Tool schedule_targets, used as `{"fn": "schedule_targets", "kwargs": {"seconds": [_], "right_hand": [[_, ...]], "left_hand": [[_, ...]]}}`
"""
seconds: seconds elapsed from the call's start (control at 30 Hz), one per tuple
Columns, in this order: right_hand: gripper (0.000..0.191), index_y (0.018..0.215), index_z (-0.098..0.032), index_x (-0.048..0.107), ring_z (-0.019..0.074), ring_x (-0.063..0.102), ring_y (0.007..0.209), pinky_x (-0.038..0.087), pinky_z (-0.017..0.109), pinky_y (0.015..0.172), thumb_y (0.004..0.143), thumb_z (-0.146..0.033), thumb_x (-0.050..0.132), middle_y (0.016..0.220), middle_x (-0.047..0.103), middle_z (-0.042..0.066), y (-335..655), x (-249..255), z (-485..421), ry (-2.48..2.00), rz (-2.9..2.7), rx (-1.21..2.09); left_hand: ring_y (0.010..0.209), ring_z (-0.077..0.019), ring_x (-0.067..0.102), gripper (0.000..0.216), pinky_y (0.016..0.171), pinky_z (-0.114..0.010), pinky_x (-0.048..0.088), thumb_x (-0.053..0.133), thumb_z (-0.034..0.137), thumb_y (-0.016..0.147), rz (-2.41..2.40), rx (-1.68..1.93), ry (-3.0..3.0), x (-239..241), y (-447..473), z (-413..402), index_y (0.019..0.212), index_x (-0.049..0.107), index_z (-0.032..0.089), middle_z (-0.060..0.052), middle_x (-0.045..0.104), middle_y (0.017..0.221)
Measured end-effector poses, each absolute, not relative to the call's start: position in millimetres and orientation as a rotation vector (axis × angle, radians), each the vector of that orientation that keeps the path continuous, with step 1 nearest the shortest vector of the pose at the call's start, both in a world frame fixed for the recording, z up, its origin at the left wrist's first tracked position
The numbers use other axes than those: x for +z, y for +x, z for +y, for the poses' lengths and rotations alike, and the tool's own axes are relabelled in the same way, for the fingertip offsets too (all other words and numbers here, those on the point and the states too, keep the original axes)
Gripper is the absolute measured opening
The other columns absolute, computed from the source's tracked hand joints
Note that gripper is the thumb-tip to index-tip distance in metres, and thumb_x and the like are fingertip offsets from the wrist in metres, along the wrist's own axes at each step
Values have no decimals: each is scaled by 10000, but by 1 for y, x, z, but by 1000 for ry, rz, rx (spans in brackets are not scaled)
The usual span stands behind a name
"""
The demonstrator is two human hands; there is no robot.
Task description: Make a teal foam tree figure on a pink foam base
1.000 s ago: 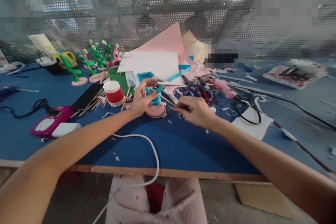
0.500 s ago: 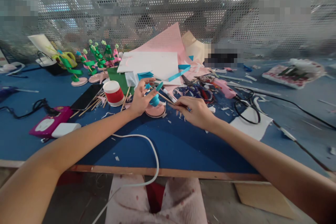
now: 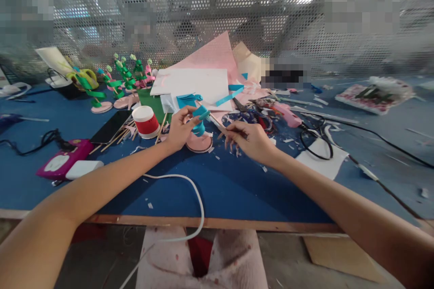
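My left hand (image 3: 179, 130) pinches a blue paper strip (image 3: 201, 113) between its fingers. Coils of the strip hang down over a round pink base (image 3: 200, 144) with a dark edge, which stands on the blue table. My right hand (image 3: 250, 141) is closed on a thin wooden stick (image 3: 217, 123), whose far end points left toward the blue strip. Whether the stick touches the strip I cannot tell. Just left of my left hand stands a red and white tub (image 3: 145, 122).
Finished-looking green spiral plants (image 3: 125, 74) stand at the back left. Pink and white sheets (image 3: 195, 81) lie behind my hands. A pink glue gun (image 3: 287, 114) and scissors (image 3: 266, 123) are to the right. A white cable (image 3: 195, 185) crosses the front edge. A phone (image 3: 111, 127) lies left.
My left fingers have closed onto the blue strip, which now spreads across above the base. The stick's tip has shifted slightly, and my right hand keeps its hold on it.
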State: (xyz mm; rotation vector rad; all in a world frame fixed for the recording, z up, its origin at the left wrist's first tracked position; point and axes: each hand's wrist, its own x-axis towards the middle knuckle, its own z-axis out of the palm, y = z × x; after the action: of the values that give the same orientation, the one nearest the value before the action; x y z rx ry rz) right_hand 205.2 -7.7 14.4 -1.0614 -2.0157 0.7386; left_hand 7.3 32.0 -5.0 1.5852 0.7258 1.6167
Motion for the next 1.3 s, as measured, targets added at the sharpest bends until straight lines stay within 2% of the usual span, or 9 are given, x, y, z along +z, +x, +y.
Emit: {"fn": "schedule_targets", "kwargs": {"seconds": [0.2, 0.3, 0.43, 0.53, 0.63, 0.77, 0.9, 1.13, 1.3], "right_hand": [[336, 784, -179, 520, 127, 602, 462, 475, 239, 404, 744, -508, 578, 660, 622, 12, 202, 11, -7, -1027, -1849, 1185], [355, 768, -168, 518, 157, 647, 520, 519, 249, 445, 686, -485, 654, 681, 640, 27, 200, 13, -10, -1013, -1763, 1336], [383, 771, -161, 529, 175, 667, 555, 545, 249, 485, 598, -428, 743, 650, 637, 9, 199, 20, -15, -994, -1709, 1433], [391, 744, -152, 542, 167, 660, 529, 543, 238, 482, 561, -413, 769, 593, 630, 2, 199, 23, -16, -1030, -1692, 1442], [413, 711, -143, 553, 159, 654, 520, 542, 234, 479, 567, -483, 740, 592, 636, 17, 199, 22, -14, -1050, -1678, 1448], [476, 763, -131, 577, 107, 599, 445, 477, 200, 379, 594, -564, 681, 623, 623, 10, 200, 20, -10, -1000, -1714, 1471], [446, 784, -135, 556, 47, 504, 371, 391, 166, 327, 650, -551, 649, 581, 569, -32, 200, 21, -10, -936, -1773, 1464], [399, 686, -154, 501, 44, 450, 311, 342, 161, 299, 635, -505, 686, 461, 528, -56, 202, 18, -9, -993, -1793, 1392], [410, 678, -126, 564, 99, 569, 383, 455, 194, 362, 627, -514, 685, 544, 619, 8, 203, 19, -7, -1035, -1726, 1423]], "left_hand": [[422, -35, 375, 297, 383, -195, 340, 686, 460, 668, 688, 1535, 1592, 0, 9, 25, 696, 565, 191, 57, 458, 533], [400, -41, 400, 290, 367, -206, 361, 678, 452, 683, 643, 1511, 1578, 0, 10, 25, 690, 542, 196, 58, 459, 526], [494, -63, 464, 256, 436, -235, 415, 674, 436, 693, 648, 1548, 1626, -2, 10, 27, 667, 562, 207, 32, 506, 620], [566, -77, 473, 255, 490, -254, 426, 676, 438, 687, 660, 1560, 1642, -3, 9, 29, 637, 580, 207, 12, 517, 698], [620, -93, 490, 275, 541, -266, 445, 681, 443, 679, 665, 1558, 1657, -3, 8, 29, 624, 587, 191, -11, 543, 750], [601, -96, 495, 283, 520, -247, 442, 696, 446, 658, 663, 1511, 1630, -2, 8, 28, 667, 605, 178, -9, 565, 710], [627, -90, 505, 274, 556, -231, 445, 701, 425, 658, 675, 1491, 1615, -2, 9, 28, 713, 625, 168, -3, 571, 718], [580, -79, 446, 275, 544, -222, 395, 692, 425, 667, 743, 1455, 1627, -3, 8, 27, 666, 597, 167, 26, 504, 615], [624, -91, 449, 279, 614, -239, 391, 683, 433, 671, 715, 1441, 1700, 1, 9, 26, 659, 597, 168, 22, 502, 634]]}}
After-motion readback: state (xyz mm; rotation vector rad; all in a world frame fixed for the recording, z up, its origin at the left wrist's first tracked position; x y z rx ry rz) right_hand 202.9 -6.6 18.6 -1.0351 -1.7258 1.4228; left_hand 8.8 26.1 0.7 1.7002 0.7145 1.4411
